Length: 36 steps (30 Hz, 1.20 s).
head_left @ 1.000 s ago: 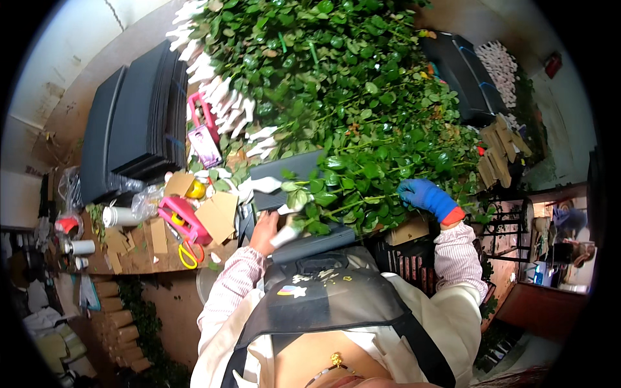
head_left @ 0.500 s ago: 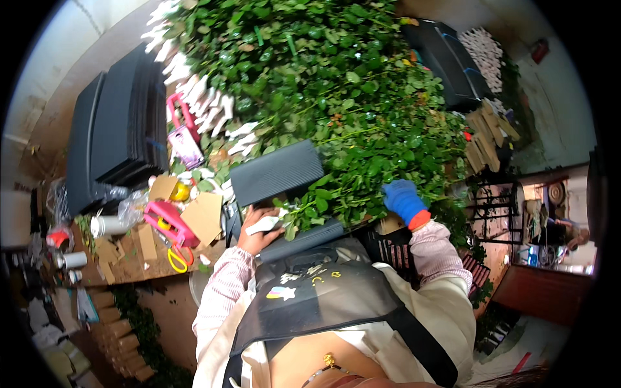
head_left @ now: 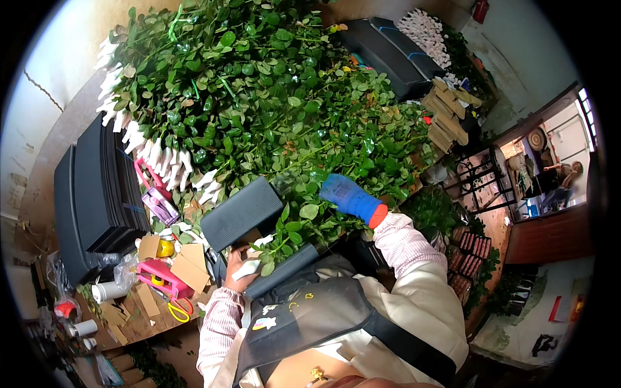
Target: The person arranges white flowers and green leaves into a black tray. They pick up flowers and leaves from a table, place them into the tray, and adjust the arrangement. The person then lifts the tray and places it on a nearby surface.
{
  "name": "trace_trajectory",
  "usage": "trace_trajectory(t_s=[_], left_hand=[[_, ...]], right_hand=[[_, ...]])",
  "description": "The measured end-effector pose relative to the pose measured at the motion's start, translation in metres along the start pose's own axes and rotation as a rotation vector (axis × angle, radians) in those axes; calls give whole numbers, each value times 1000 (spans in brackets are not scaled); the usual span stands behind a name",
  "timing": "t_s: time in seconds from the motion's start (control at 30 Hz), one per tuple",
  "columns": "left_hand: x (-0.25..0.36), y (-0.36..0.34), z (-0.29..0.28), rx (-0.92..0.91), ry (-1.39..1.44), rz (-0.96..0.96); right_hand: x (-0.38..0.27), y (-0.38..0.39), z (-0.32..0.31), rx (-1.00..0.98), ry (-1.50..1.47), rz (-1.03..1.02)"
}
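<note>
My bare left hand [head_left: 237, 274] is at the left end of a folded black corrugated sheet. A white-sleeved flower head [head_left: 248, 268] sits between its thumb and fingers; the sheet's raised flap [head_left: 242, 212] partly hides the fingertips. Leafy stems [head_left: 294, 236] run right from there, between that flap and the lower flap [head_left: 284, 270]. My right hand [head_left: 349, 196], in a blue glove with an orange cuff, reaches in over the leaves on the right. Its fingers are blurred among the foliage, so I cannot tell whether they grip a stem.
A large heap of leafy stems [head_left: 259, 97] with white-sleeved heads covers the table. Stacked black sheets [head_left: 103, 194] stand at left. Nearer lie a pink tool [head_left: 165, 278], yellow-handled scissors [head_left: 179, 312], cardboard pieces [head_left: 191, 266] and a white cup [head_left: 108, 291]. More cardboard [head_left: 446, 116] lies at far right.
The whole view has shifted and tilted. My gloved right hand has come left, closer to the black sheet, over the stems. My left hand stays at the sheet's left end.
</note>
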<state>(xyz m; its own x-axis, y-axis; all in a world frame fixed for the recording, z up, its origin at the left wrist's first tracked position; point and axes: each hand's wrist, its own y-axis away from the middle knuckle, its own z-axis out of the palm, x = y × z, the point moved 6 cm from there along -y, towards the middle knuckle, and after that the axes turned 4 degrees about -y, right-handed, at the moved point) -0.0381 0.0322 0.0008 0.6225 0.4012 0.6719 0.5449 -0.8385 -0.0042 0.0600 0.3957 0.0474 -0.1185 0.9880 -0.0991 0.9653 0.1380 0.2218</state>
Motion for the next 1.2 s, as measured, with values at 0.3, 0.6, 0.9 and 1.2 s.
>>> trace_trajectory(t_s=[0.3,0.6,0.9,1.2], left_hand=[[10,3,-5,-27,22,-37],[9,4,-7,-7,-4,-19],[10,5,-8,12,24,-64],[21,-1,-15,11,46,-74]], right_hand=[[82,87,-193,733,265,158],[89,45,-252,958,320,34],[52,-120,-93,113,-68,406],[71,-153,-81,59,175,392]])
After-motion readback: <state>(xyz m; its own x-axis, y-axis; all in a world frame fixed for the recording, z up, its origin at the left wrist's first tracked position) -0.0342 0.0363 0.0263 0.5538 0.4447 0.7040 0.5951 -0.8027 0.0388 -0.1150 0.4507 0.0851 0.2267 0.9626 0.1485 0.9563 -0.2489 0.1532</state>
